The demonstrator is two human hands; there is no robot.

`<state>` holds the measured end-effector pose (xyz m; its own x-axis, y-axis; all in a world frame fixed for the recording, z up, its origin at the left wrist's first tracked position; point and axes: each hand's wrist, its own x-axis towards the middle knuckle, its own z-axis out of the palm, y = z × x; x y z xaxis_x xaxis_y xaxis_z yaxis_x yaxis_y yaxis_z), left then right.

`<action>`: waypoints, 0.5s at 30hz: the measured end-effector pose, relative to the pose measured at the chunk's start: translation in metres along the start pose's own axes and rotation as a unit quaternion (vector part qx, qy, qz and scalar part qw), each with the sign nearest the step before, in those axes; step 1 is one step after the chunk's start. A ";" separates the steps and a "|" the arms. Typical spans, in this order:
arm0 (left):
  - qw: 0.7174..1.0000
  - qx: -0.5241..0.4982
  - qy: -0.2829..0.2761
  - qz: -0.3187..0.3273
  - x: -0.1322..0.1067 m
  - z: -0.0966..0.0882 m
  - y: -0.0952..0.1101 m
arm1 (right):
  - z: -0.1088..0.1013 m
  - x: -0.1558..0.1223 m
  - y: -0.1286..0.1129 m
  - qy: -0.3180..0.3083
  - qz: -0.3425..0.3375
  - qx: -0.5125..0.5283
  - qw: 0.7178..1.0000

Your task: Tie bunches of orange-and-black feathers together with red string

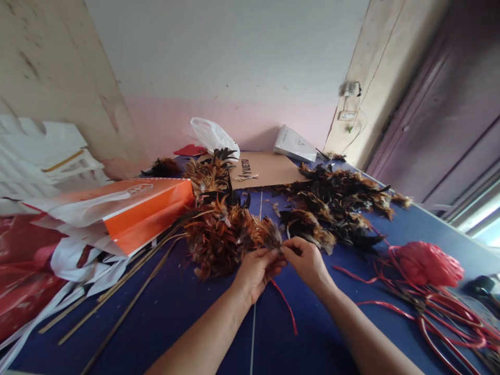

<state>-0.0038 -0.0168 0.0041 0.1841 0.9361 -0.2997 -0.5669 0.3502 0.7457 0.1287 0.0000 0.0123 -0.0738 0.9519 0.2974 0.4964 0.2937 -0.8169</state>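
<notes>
My left hand (255, 271) and my right hand (307, 260) meet at the middle of a blue table (187, 312). Both pinch the near end of a bundle of brown and black feathers (222, 229) that lies stretched away to the left. A thin red strip (285, 304) hangs from between the hands onto the table. A second heap of darker feathers (336, 205) lies just beyond my right hand.
An orange and white paper bag (128, 208) and thin bamboo sticks (128, 284) lie at the left. Red plastic strips and a red bundle (427, 263) lie at the right. A flat cardboard sheet (265, 169), white bags and a wall are behind.
</notes>
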 end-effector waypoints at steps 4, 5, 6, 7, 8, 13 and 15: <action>1.000 -0.004 0.002 0.011 0.001 0.000 -0.003 | 0.000 -0.001 0.002 -0.001 -0.049 -0.027 0.998; 1.000 -0.002 0.000 0.014 0.001 0.000 -0.003 | 0.000 -0.001 0.003 -0.002 -0.055 -0.031 0.998; 1.000 0.002 -0.001 0.016 0.002 0.000 -0.004 | 0.000 -0.001 0.003 -0.003 -0.057 -0.034 0.998; 1.000 0.007 -0.001 0.019 0.002 0.000 -0.004 | 0.000 0.000 0.003 -0.004 -0.053 -0.035 0.998; 1.000 0.013 0.000 0.022 0.002 -0.001 -0.005 | 0.000 0.000 0.003 -0.006 -0.043 -0.034 0.998; 0.998 0.041 0.025 0.041 0.001 -0.001 -0.004 | -0.001 0.001 0.001 -0.035 0.032 0.028 0.998; 0.997 0.046 0.030 0.047 0.001 -0.001 -0.003 | 0.000 0.001 0.002 -0.053 0.062 0.076 0.994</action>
<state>-0.0024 -0.0171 0.0008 0.0843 0.9622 -0.2590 -0.5022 0.2655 0.8230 0.1300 0.0014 0.0109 -0.1152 0.9830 0.1429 0.3721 0.1761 -0.9113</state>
